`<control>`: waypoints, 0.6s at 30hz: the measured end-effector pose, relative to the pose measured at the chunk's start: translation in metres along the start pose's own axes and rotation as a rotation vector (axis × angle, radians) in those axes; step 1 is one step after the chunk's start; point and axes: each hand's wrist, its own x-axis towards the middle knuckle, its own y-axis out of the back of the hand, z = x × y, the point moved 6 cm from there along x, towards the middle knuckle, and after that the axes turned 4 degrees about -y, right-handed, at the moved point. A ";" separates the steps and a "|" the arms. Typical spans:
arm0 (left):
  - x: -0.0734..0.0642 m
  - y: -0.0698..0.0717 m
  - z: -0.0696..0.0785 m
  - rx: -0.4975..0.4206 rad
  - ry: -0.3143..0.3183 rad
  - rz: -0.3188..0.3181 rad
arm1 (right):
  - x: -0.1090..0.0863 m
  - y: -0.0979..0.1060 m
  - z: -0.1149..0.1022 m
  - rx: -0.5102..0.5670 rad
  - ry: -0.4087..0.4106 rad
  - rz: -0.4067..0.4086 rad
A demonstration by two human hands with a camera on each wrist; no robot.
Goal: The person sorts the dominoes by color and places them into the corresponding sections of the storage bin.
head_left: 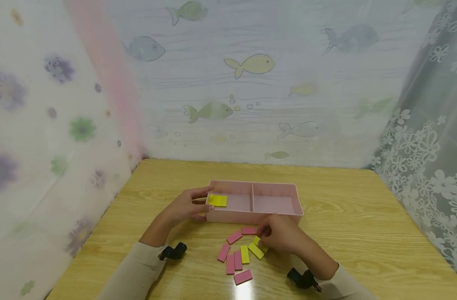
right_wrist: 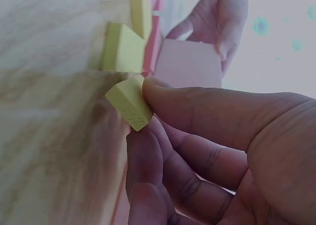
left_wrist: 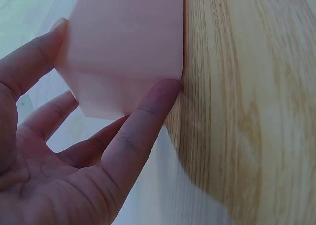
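Yellow block (right_wrist: 129, 102) has straight edges, one flecked face; right hand (head_left: 282, 235) pinches it.

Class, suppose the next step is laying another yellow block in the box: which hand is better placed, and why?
Probably the right hand: it pinches a yellow block just in front of the box. The left hand grips the box's left end and holds no block.

The box (head_left: 232, 216) is coloured pale pink; blocks (head_left: 243, 277) toward the near edge of the table (head_left: 345, 216), yellow or pink. The table is patterned with wood grain, the rear cloth (head_left: 307, 104) with fish.
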 end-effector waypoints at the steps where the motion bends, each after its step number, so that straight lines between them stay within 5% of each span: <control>1: 0.000 0.000 0.000 -0.006 0.000 -0.002 | 0.000 0.001 -0.001 -0.005 0.007 0.003; 18: 0.000 0.001 0.001 -0.005 0.000 0.009 | 0.001 0.024 -0.017 0.056 0.008 0.063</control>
